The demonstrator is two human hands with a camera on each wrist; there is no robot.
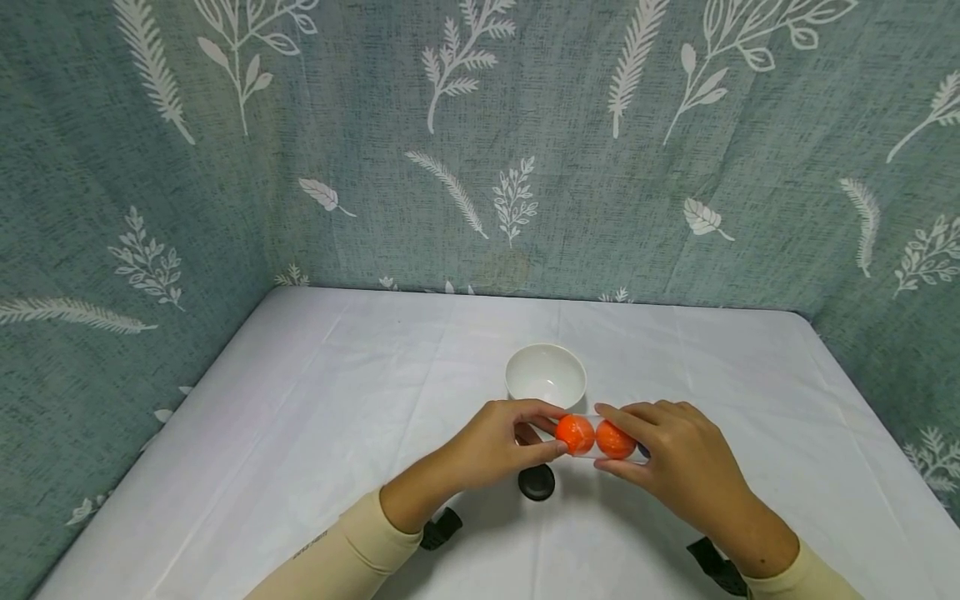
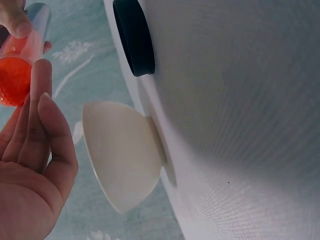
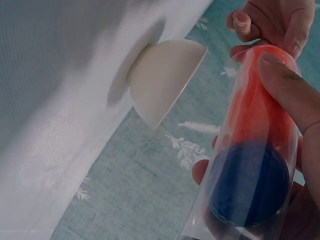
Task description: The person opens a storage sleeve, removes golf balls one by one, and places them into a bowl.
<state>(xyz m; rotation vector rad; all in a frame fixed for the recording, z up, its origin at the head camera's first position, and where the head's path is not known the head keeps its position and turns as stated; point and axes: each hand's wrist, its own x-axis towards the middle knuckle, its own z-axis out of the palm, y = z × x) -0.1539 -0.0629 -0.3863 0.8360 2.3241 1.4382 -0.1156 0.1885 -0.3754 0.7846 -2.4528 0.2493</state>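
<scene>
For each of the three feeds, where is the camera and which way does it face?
Head: above, looking forward and down at the white-clothed table; both hands hold a clear plastic tube with orange balls; cream sleeves show.
Left wrist: low by the left hand, facing the white ceramic bowl and black round cap.
Right wrist: beside the right hand, along the tube towards the bowl.
Both wrist views share the bowl and tube.

A clear plastic tube lies level, held off the counter just in front of the white bowl. Inside it sit two orange balls side by side, touching, and a dark blue ball fills the tube's end nearest the right wrist.
</scene>
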